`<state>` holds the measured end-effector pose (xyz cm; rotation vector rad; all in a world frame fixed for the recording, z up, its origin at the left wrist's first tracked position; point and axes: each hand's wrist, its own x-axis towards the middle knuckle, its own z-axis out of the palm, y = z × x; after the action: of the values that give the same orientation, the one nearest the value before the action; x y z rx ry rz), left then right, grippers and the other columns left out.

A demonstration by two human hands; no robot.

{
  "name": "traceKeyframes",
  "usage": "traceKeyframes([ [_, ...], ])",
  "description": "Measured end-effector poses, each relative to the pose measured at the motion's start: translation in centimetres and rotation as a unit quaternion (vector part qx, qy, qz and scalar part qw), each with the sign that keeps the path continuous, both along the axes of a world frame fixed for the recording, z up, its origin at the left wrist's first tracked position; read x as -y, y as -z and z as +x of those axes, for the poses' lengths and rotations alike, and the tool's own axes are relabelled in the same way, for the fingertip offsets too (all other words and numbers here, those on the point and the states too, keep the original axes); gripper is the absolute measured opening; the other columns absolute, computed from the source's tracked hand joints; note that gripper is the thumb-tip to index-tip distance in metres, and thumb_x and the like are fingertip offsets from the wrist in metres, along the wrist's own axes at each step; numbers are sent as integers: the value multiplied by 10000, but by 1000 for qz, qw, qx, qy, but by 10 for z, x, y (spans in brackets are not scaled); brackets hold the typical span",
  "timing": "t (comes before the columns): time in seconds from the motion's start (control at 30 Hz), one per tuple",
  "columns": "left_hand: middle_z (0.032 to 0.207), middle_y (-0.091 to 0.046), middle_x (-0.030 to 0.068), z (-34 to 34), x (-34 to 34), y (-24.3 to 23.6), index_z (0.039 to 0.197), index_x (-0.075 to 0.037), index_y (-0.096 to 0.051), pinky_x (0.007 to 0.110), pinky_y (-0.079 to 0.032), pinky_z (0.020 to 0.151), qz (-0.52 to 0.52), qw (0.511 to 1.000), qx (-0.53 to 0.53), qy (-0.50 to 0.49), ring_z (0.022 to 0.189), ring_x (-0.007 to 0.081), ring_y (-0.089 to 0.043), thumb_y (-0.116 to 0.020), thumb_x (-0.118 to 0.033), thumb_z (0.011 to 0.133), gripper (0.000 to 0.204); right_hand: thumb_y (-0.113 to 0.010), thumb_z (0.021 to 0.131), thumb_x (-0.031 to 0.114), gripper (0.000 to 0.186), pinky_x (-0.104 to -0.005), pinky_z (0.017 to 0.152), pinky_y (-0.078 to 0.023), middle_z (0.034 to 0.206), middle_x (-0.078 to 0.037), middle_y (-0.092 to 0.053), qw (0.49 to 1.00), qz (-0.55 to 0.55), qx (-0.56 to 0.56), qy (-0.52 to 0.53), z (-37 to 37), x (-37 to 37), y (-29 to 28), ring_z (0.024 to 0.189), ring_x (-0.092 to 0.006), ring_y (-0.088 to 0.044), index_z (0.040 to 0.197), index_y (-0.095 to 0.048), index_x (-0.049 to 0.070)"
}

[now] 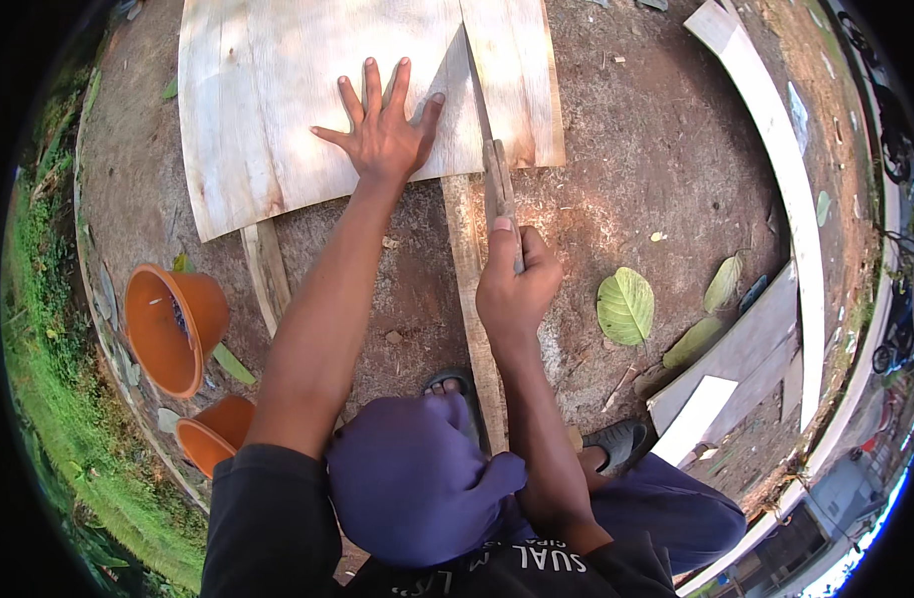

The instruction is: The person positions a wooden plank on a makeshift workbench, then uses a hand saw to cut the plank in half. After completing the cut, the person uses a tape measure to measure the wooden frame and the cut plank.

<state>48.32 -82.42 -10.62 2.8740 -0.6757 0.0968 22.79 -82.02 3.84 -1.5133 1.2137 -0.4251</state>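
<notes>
A pale plywood sheet [268,120] lies ahead of me, raised on wooden battens [466,239]. On its surface my left hand [389,135] rests flat with the fingers spread. My right hand [520,279] is wrapped round the wooden handle of a handsaw [498,184], thumb along its top. The saw's dark narrow blade points away from me into a cut line near the sheet's right side. A narrower strip of plywood [517,80] lies right of that line. How deep the blade goes cannot be seen.
Two orange pots [214,309] stand at the left, the larger with small purplish bits inside. A long pale curved strip [776,130], grey boards [741,344] and a small white offcut [694,419] lie at the right. A green leaf [624,307] is on the ground. My bent knee [407,478] is close below.
</notes>
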Motion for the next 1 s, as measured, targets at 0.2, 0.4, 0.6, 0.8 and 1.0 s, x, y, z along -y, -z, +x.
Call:
traceKeyframes([
  [0.2,1696,-182,53,10,-11,6,1579,-394,-320,857,30,1077,5,1000,24,-12,1563,392,-59,-411,-752,947,732,-584,1015,230,394,-284,482,-270,577,30,-472,999,-30,-7,-32,-66,-32,-14,552,-44,-382,690,-476,34],
  [0.4,1695,-184,55,10,5,-1,1577,-394,-324,860,25,1075,-2,1000,9,-4,1563,393,-57,-404,-757,946,732,-588,1010,207,396,-313,483,-225,571,55,-385,999,-18,40,1,53,28,19,559,-52,-317,677,-448,45],
  [0.6,1697,-176,54,14,-5,1,1578,-393,-323,861,21,1074,12,1000,21,-15,1565,389,-51,-402,-758,947,733,-591,1006,215,360,-294,483,-265,559,36,-424,997,-70,-19,-40,-62,-34,-10,550,-51,-365,709,-522,25],
  [0.8,1711,-110,21,10,7,-2,1598,-399,-261,854,42,1086,13,1000,-19,-6,1569,373,-7,-343,-780,934,770,-638,968,205,338,-338,448,-331,520,-49,-467,999,-33,14,3,39,30,34,500,-85,-416,709,-531,16],
  [1.0,1713,-94,16,14,-2,-2,1598,-405,-257,850,45,1090,36,999,-23,-27,1568,373,0,-330,-792,929,776,-621,969,188,303,-313,459,-367,538,-65,-516,997,-59,-14,-46,-90,-41,-4,501,-89,-478,737,-568,1],
])
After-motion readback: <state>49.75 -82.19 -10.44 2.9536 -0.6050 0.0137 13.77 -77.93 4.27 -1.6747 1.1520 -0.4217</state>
